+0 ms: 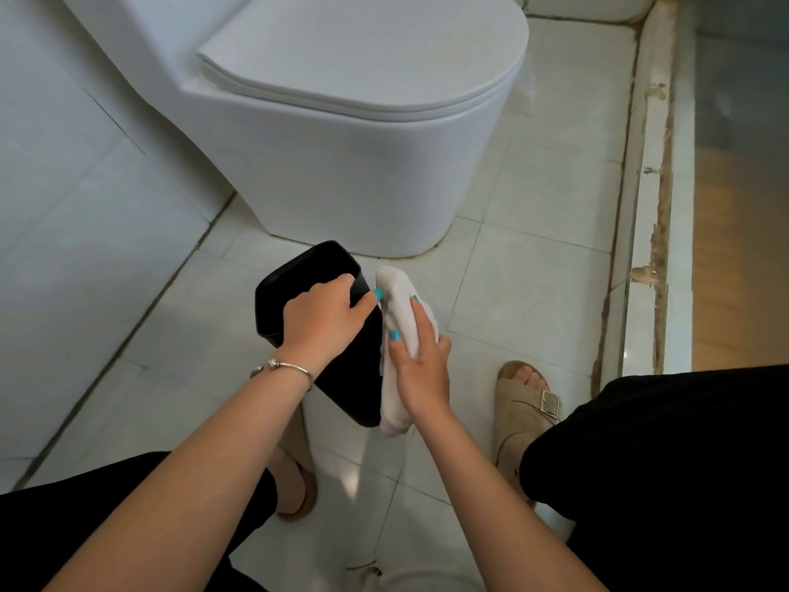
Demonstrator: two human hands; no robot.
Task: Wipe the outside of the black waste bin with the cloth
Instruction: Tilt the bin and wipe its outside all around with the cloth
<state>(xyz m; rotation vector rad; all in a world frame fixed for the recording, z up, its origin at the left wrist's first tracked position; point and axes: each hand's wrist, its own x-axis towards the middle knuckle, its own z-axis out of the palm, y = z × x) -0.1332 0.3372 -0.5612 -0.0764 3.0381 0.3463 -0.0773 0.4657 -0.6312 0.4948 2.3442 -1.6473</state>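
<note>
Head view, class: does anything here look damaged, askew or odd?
Yes. The ledge on the right has brown, flaking patches along its edge, so it looks worn. The black waste bin is tilted, but only because the left hand grips its rim while the right hand presses the cloth against it.

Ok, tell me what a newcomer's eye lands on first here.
The black bin, tilted in the middle of the view, with the left hand gripping its rim and the right hand pressing a white cloth against its side. Behind them stands a white toilet, lid down, on the pale tiled floor.
</note>
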